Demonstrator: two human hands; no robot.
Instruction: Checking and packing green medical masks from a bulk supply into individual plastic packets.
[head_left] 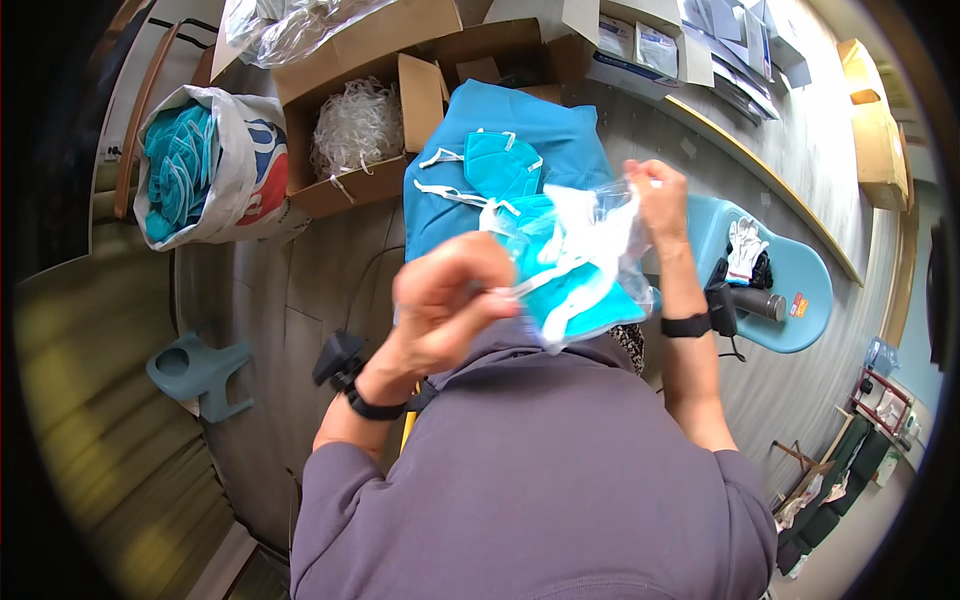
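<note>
Where left hand (450, 300) blurs, mask (575, 270) half-hidden.

Grey plank floor (300, 290); open cardboard boxes (350, 70) and a white sack (240, 160) stand behind, a teal stool (200, 372) at left.

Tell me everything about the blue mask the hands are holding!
The blue mask is a folded, soft, cloth-like face mask with thin white straps. It sits partly inside a crinkly clear plastic bag, held up above the lap. The left hand pinches its near edge by a strap; the right hand grips the bag's top. Motion blur hides finer details.
</note>
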